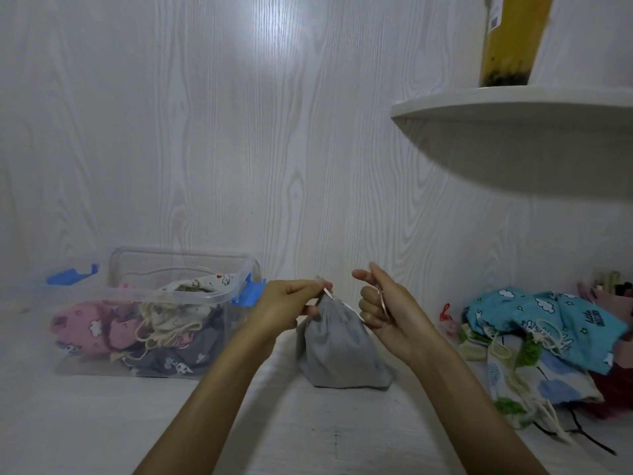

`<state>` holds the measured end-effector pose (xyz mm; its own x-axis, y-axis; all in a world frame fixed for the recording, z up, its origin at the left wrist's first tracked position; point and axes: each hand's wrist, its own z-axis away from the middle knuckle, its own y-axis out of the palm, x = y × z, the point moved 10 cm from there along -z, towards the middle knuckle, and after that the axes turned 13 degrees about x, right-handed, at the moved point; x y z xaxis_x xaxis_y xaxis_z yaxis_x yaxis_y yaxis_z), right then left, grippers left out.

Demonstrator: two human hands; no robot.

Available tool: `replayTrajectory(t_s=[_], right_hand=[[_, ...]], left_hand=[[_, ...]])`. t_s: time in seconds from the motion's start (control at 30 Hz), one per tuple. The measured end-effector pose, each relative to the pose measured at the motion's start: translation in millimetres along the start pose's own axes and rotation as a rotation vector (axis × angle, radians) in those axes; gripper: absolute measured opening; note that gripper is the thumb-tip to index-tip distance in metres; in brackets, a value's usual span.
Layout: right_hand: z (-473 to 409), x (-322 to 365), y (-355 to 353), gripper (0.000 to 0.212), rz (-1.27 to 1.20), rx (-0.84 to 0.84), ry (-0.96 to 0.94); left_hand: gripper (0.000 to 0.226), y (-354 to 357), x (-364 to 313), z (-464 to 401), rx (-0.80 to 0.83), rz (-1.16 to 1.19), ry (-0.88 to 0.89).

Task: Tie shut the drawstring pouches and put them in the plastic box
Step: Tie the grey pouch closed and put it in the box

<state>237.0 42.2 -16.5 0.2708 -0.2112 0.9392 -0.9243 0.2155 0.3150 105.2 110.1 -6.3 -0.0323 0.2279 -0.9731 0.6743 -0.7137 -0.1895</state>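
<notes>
A grey drawstring pouch [340,351] stands on the white table in the middle, its neck gathered at the top. My left hand [291,308] pinches the pouch's pale drawstring at the left side of the neck. My right hand [387,310] grips the other end of the drawstring, with the cord running across its curled fingers. The clear plastic box [191,296] with blue clips sits to the left and holds several tied pouches in pink, cream and dark grey. A pile of loose pouches [534,341] lies on the right, with a blue cloud-print one on top.
The box's lid [72,274] with a blue clip lies behind the box at far left. A white corner shelf [513,108] juts from the wall at upper right, carrying a tall yellow drink cup [510,39]. A wood-grain wall stands close behind the table.
</notes>
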Motion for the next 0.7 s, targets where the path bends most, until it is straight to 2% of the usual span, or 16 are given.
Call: replayTrajectory(t_s=[0.1,0.2,0.27,0.3,0.37,0.43,0.5,0.6,0.7], right_hand=[[-2,-9,4,0.044,-0.113,0.020,0.029],[-1,-18,6,0.046,-0.033,0.020,0.084],[-1,-21,5,0.045,0.033,0.026,0.121],[0,-22,5,0.044,0.049,0.038,0.137],[0,-18,6,0.043,0.087,0.062,0.145],[2,-2,5,0.043,0.136,0.060,0.082],[6,21,8,0.044,0.130,0.078,-0.014],[15,45,22,0.045,0.074,0.166,-0.081],[19,49,32,0.046,0.147,0.215,-0.060]], left_hand=[[0.026,4,4,-2,0.044,0.149,-0.011],[0.021,5,9,-7,0.083,0.404,-0.023],[0.017,0,11,-9,0.086,0.495,-0.040],[0.017,-3,12,-10,0.093,0.464,-0.054],[0.019,-9,9,-8,0.115,0.224,-0.093],[0.023,-11,2,-5,0.148,-0.045,-0.102],[0.022,-2,-4,-4,0.213,-0.201,-0.085],[0.016,29,-3,-1,0.366,-0.314,-0.087],[0.020,63,1,6,0.539,-0.346,-0.082]])
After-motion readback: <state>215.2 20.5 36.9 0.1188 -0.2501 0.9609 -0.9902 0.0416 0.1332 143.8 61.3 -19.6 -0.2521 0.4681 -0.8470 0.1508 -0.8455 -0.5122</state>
